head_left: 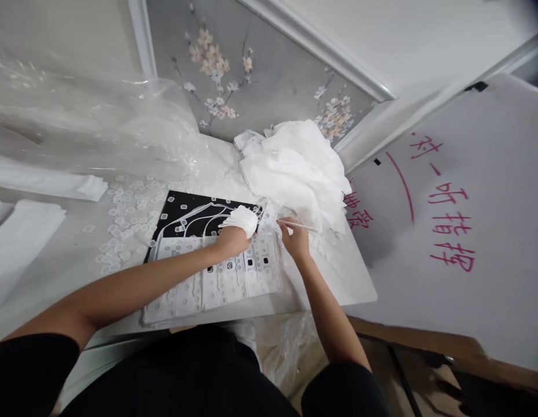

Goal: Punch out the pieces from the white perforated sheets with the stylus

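Over one table (353, 284), left hand (234, 241) clasps one white stack (240, 219), right hand (297, 238) one stick (290, 223).

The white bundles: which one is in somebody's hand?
The small layered bundle in the left hand. The others lie on the table: the big rumpled heap by the flowered panel and the flat stacks at the picture's left.

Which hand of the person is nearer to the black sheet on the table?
Left. The left hand, with a white bundle, is at the near right part of the black sheet; the right hand is beyond its right side.
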Tool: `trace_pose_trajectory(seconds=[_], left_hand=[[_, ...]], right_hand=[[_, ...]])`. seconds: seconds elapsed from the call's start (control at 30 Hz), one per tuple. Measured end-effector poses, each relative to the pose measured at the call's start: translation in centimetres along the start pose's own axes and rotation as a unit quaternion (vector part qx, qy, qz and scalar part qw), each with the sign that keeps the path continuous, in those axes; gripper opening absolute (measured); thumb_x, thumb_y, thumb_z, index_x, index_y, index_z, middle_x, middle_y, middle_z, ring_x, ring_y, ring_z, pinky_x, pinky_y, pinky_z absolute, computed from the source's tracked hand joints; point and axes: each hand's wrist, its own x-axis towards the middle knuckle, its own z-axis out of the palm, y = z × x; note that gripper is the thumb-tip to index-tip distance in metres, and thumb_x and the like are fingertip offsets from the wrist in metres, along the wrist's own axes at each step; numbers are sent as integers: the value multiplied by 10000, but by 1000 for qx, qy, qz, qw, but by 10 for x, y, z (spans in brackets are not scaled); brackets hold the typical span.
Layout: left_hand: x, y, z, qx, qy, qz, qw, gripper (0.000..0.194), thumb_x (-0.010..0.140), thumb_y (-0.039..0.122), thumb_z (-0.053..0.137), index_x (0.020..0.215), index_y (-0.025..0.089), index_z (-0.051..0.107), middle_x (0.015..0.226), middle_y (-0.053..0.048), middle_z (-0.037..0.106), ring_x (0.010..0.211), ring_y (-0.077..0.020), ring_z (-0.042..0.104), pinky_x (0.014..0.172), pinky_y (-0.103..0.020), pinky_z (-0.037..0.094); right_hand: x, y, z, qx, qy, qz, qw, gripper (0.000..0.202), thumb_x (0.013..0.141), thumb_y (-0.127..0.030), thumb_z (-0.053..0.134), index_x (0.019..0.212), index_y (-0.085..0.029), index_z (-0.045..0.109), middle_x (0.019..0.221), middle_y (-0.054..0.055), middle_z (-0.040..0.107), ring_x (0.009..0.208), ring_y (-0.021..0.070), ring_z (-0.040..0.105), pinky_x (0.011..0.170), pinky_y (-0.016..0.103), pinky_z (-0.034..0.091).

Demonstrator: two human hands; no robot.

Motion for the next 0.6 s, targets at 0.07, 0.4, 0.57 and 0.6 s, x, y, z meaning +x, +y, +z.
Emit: trace_pose_trajectory(seconds=[0.07,0.4,0.57,0.6], left_hand=[[2,0,-2,-6,-9,-10,1000,290,818,282,598,1061,201,735,1122,-73,700,1127,-274,587,972,-307,412],[8,1,-2,-34,-26,-6,999,252,784,295,651,983,168,739,950,-101,717,980,-275,641,882,-316,447],[7,5,3,-90,15,-8,996,293,787,322,670,1016,145,714,1039,-137,702,1085,-317,598,966,-361,415],[8,5,1,-109,17,-7,994,256,789,337,667,959,153,721,1012,-122,708,1049,-308,613,956,-358,423]], right_hand=[[1,-6,-3,93,-33,17,995,217,929,-314,502,932,-229,701,1000,47,726,944,223,667,843,362,510],[-29,-26,10,173,-81,59,980,212,911,-344,556,992,-223,711,1000,61,731,936,228,678,811,354,533],[-27,-28,9,206,-47,74,975,209,905,-358,571,950,-222,724,997,57,737,947,235,678,832,366,528],[-26,-28,9,210,-47,75,974,211,904,-363,572,941,-223,725,989,55,738,941,237,680,834,369,528]])
